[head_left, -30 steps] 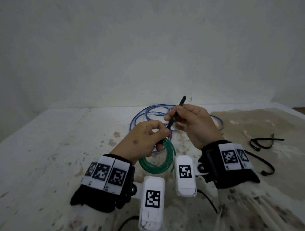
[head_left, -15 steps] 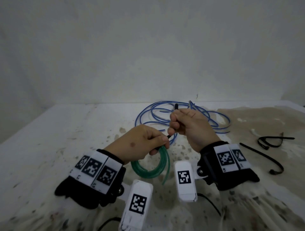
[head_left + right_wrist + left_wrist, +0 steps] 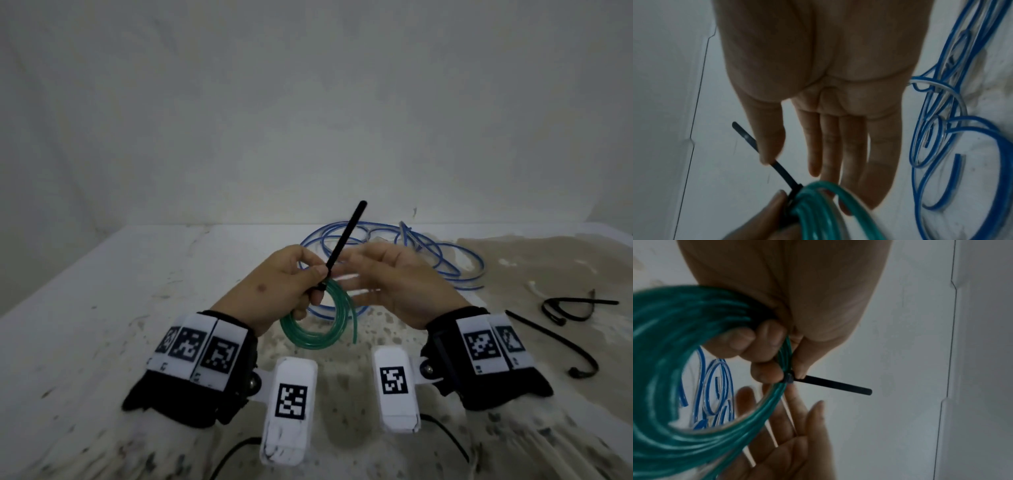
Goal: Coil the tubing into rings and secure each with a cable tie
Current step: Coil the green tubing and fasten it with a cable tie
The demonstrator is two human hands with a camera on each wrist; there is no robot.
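My left hand (image 3: 301,279) pinches a small green tubing coil (image 3: 310,337) where a black cable tie (image 3: 344,240) wraps it. The tie's long tail sticks up and away, free. In the left wrist view the fingertips (image 3: 766,371) press the tie's head against the green coil (image 3: 663,369), and the tail (image 3: 834,385) points right. My right hand (image 3: 376,277) hovers just right of the tie with fingers straight and holds nothing. In the right wrist view its thumb (image 3: 768,142) lies beside the tail (image 3: 783,172). Loose blue tubing (image 3: 445,253) lies on the table behind.
Spare black cable ties lie at the right: a looped one (image 3: 579,306) and a long curved one (image 3: 555,339). The white table (image 3: 102,308) is stained, with a brownish patch at the right. A plain wall stands close behind.
My right hand has let go of the tie's tail and spread its fingers. The tail now stands free above the coil. My left hand still holds the green coil, slightly higher.
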